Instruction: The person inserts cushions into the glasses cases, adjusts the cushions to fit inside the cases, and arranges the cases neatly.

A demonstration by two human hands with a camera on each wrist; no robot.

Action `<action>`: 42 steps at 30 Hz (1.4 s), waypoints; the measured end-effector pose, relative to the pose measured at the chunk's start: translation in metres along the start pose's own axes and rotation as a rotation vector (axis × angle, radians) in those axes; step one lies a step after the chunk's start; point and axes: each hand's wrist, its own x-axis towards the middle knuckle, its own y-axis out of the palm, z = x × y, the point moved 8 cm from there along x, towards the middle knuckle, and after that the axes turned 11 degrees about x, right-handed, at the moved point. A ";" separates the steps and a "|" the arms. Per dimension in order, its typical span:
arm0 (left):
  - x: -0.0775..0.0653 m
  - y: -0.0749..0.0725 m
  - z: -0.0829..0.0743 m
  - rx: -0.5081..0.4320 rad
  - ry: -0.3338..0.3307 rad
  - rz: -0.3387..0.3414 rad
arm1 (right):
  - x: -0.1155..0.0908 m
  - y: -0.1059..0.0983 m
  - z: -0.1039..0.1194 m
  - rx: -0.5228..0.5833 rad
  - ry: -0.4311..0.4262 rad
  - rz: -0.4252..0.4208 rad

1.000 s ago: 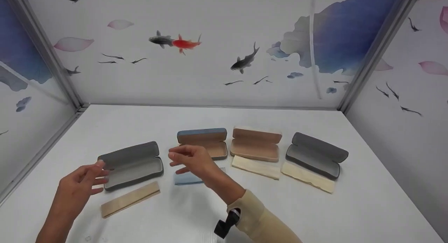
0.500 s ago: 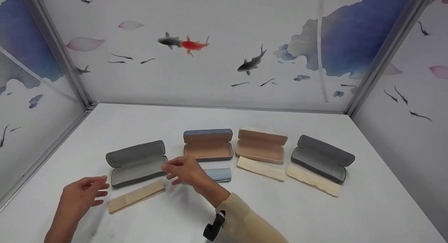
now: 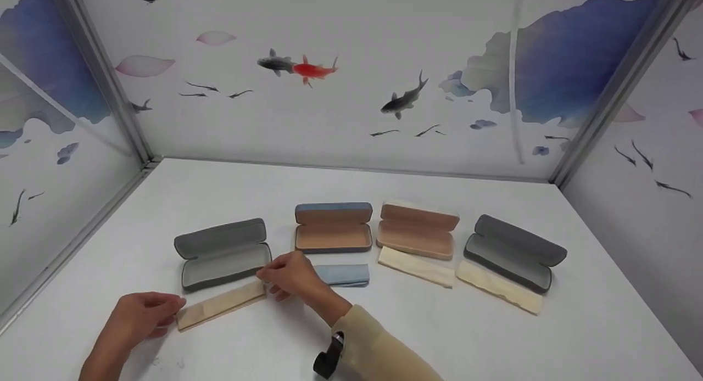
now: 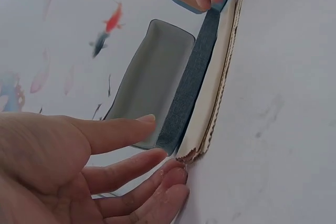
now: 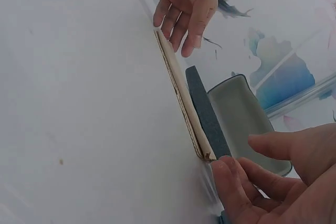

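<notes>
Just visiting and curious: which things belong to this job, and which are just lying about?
Likely in the job:
left hand, right hand
folded tan cloth, between them
left gray case, just behind it

Apparently lying about for now:
blue case, blue cloth
cream case, cream cloth
right gray case, yellowish cloth

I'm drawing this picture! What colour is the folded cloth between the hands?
The folded cloth is pale tan, best seen in the head view.

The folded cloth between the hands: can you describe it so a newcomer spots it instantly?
On the white table, find the open gray case at the far left of the head view. The folded cloth lies just in front, between the left hand and right hand. Leftmost of four, it is tan, whereas its neighbour, the blue cloth, is blue.
</notes>
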 end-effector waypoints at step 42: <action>-0.005 0.005 -0.002 -0.095 0.050 -0.008 | 0.005 0.010 0.001 -0.072 -0.018 0.054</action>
